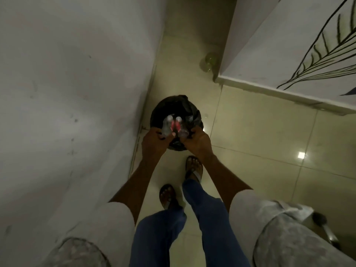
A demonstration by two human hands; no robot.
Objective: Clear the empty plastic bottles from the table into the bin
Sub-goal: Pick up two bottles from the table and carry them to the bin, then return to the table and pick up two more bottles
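Note:
A round bin lined with a black bag stands on the floor against the left wall. Over its near rim my left hand grips a clear plastic bottle, neck pointing into the bin. My right hand holds another clear bottle with a red label right beside the first. Both bottles hang above the bin's opening. What lies deeper in the bin is too dark to make out.
A grey wall runs along the left. A white wall corner with a painted leaf juts in at the right. A greenish bottle lies on the tiled floor beyond the bin. My sandalled feet stand just short of the bin.

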